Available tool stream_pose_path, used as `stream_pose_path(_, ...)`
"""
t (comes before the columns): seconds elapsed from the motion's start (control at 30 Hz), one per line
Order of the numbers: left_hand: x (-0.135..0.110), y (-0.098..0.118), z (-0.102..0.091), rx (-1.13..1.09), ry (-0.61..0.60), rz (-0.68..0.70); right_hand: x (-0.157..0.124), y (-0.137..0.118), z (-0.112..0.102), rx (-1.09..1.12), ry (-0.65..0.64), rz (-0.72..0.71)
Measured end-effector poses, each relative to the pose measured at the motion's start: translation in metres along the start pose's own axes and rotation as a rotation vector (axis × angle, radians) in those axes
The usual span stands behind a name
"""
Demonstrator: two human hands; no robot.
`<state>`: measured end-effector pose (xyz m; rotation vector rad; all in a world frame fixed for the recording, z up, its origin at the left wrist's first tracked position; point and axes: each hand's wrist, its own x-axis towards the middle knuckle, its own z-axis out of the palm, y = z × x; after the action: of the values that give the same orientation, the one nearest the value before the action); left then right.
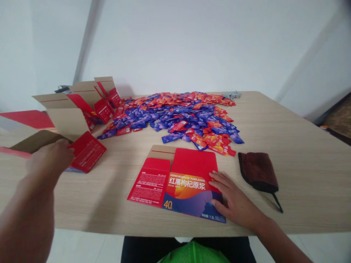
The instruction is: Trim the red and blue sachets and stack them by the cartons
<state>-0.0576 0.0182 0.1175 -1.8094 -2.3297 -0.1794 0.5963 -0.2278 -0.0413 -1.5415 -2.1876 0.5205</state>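
At the left, my left hand [53, 157] is closed at the top edge of an open red carton [89, 151], whose flaps stand apart. The arm hides part of that carton, and motion blurs the hand a little. My right hand [231, 197] lies with fingers spread on the right side of a flattened carton [189, 190] near the table's front edge. This carton is red, orange and purple, with white lettering and a "40" on its front. Its brown inner flap shows at the upper left.
A wide heap of red and purple sachets [175, 117] covers the back middle of the table [290, 146]. More open cartons [105, 106] stand in a row at the back left. A folded dark-red cloth [259, 171] lies at the right; a grey crumpled item [233, 95] rests behind.
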Motion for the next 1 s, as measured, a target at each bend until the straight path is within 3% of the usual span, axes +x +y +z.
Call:
stream_pose_path(0.17, -0.008, 0.022, -0.01, 0.192, -0.102, -0.06, 0.0, -0.002, -0.001, -0.002, -0.004, 0.01)
stream_pose_path(0.53, -0.01, 0.072, -0.012, -0.033, 0.053, -0.07, -0.001, -0.001, 0.0, -0.005, 0.023, -0.013)
stream_pose_path(0.73, -0.01, 0.082, -0.014, -0.133, 0.117, -0.086, -0.001, 0.0, 0.001, 0.018, 0.066, -0.051)
stream_pose_path(0.8, -0.029, 0.094, -0.012, -0.17, 0.237, -0.007, 0.0, -0.001, 0.0, 0.015, 0.064, -0.054)
stream_pose_path(0.87, -0.062, 0.119, -0.002, -0.253, 0.319, 0.135, 0.001, -0.001, 0.0, 0.012, 0.059, -0.056)
stream_pose_path(0.93, -0.104, 0.156, 0.017, -0.416, 0.185, 0.346, 0.001, -0.001, -0.001, 0.013, 0.062, -0.063)
stream_pose_path(1.0, -0.145, 0.195, 0.043, -0.556, -0.079, 0.63, 0.001, -0.001, -0.002, 0.02, 0.075, -0.066)
